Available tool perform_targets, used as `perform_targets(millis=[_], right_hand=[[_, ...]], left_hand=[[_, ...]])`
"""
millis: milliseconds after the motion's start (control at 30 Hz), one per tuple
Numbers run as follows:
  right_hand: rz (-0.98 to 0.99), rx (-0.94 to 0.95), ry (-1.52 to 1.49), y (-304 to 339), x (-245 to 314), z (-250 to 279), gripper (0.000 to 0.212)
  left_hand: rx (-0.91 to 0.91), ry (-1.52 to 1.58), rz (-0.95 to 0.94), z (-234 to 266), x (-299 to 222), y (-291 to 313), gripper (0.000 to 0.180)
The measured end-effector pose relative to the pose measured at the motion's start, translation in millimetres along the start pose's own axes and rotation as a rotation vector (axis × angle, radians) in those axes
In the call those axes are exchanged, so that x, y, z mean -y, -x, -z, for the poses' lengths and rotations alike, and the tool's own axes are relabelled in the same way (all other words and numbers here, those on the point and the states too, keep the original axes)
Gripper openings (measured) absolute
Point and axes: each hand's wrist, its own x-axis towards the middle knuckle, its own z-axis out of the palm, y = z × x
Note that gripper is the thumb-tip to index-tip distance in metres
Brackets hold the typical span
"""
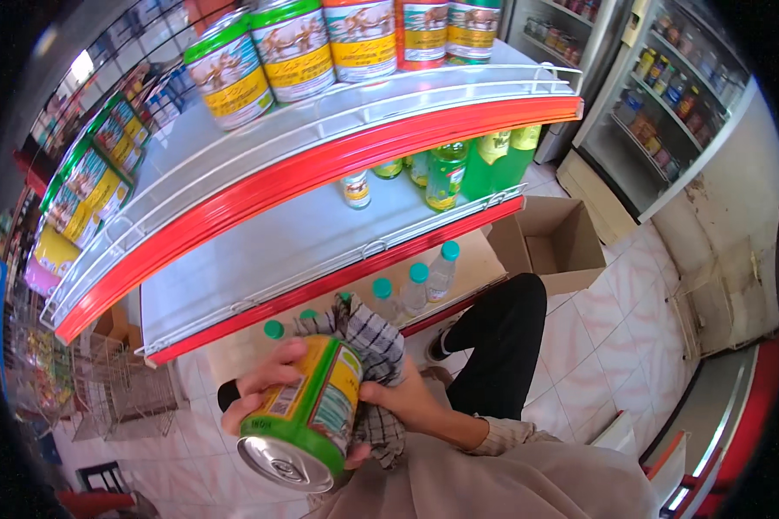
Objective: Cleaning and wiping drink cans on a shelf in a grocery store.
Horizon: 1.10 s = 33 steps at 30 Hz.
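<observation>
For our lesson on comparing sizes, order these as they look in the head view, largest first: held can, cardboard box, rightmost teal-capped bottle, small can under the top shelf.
1. Held can (helped by nearness to the camera)
2. Cardboard box
3. Teal-capped bottle
4. Small can

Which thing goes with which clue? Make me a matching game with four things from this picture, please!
Things:
1. Held can
2. Cloth
3. Cardboard box
4. Clear bottles

Clues:
A. Open at the top
B. Topped with turquoise caps
C. Checked, dark and white
D. Green and yellow with a silvery end

Right pairs: 1-D, 2-C, 3-A, 4-B.
</observation>
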Motion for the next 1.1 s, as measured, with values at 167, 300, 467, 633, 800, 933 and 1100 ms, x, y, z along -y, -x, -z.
perform_targets(millis=[167, 300, 467, 633, 800, 933, 1100], right_hand=[[-0.047, 0.077, -0.060, 1.4, 12.3, -17.3, 0.057], [0.177, -0.163, 0.046, 12.7, 4.9, -32.1, 0.059], [1.091, 0.224, 0.925, -26.0, 51.7, -17.5, 0.055], [0.888, 0.361, 0.782, -23.6, 49.9, -14.1, 0.057], [0.526, 0.195, 0.536, 3.8, 17.0, -7.1, 0.052], [0.315, -0.026, 0.336, 10.4, 8.7, -12.0, 0.053], [0.277, -0.061, 0.166, -14.1, 23.1, -17.5, 0.037]], left_hand=[[-0.165, -0.007, -0.145, -6.7, 16.2, 1.1, 0.101], [-0.496, -0.043, 0.093, -24.3, 10.5, 4.6, 0.104], [-0.781, 0.001, 0.681, -50.4, -15.4, -2.4, 0.092], [-0.772, 0.182, 0.404, -51.1, -9.6, 3.1, 0.094], [-0.759, 0.351, 0.092, -52.5, 1.6, 3.6, 0.096], [-0.655, 0.105, 0.069, -43.6, 5.4, -1.4, 0.101], [-0.549, -0.036, 0.064, -11.0, 7.1, -26.0, 0.097]])
